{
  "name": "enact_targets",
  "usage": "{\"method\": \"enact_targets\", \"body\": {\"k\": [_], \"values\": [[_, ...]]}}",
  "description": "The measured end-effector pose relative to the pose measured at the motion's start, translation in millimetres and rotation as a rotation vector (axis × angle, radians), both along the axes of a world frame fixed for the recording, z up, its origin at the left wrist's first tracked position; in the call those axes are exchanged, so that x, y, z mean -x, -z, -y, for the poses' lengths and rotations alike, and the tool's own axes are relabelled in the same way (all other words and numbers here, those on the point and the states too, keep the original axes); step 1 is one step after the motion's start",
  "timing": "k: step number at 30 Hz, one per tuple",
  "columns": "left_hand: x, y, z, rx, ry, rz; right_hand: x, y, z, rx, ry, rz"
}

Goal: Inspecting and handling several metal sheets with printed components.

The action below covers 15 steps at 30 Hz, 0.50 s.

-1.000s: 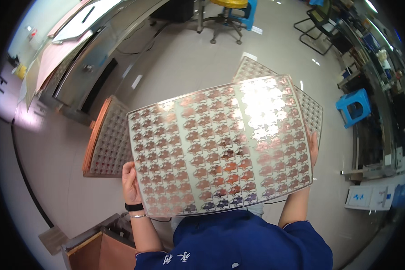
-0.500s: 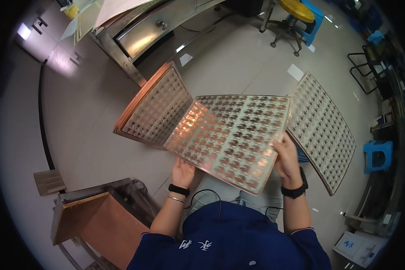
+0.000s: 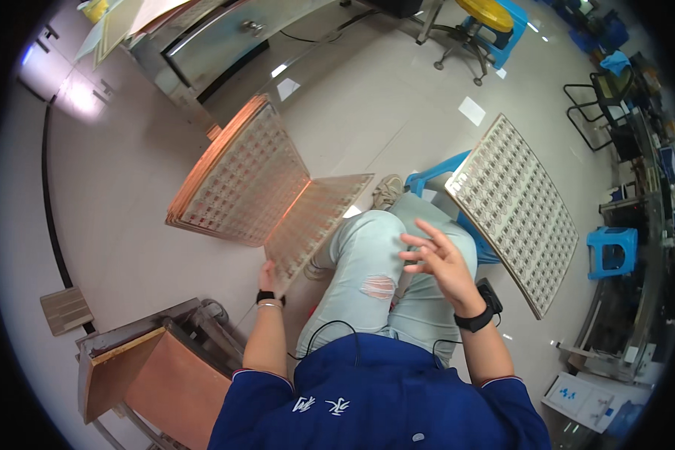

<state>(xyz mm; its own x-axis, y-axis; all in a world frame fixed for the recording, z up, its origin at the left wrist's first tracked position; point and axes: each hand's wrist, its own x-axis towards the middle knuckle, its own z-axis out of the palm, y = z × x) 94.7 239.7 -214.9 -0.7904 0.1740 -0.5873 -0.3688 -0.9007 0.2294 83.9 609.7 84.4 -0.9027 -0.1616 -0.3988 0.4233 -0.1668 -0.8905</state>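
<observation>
A thin circuit board panel [image 3: 319, 217] with rows of small copper patterns stands steeply tilted left of my knees. Its far-left side meets a leaning stack of copper-edged panels [image 3: 240, 172]. My left hand [image 3: 268, 279] is closed at the panel's near lower edge, with most of its fingers hidden. Over my right thigh, my right hand [image 3: 444, 266] is open, fingers spread, touching nothing. To its right, another pale patterned panel [image 3: 516, 214] lies slanted on top of a blue plastic stool [image 3: 435, 171].
At far left stands a metal desk [image 3: 217, 45] with a drawer. A wheeled yellow-seated stool [image 3: 487, 13] is beyond. A second blue stool [image 3: 611, 251] and a black-framed chair [image 3: 604, 94] are at right. A brown-panelled metal cart [image 3: 176, 382] stands near my left elbow.
The panel has swung left and up toward the stack, uncovering my legs. My right hand has let go of its right edge and opened. My left hand has moved left.
</observation>
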Motion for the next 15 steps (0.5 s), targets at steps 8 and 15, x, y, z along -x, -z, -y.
{"method": "enact_targets", "body": {"k": [8,15], "values": [[62,-56,6,-0.044,-0.71,0.174,-34,4,-147,-0.629,0.438,-0.228],[61,-126,-74,0.149,-0.132,-0.074,-108,33,-282,-1.706,0.67,-0.282]]}}
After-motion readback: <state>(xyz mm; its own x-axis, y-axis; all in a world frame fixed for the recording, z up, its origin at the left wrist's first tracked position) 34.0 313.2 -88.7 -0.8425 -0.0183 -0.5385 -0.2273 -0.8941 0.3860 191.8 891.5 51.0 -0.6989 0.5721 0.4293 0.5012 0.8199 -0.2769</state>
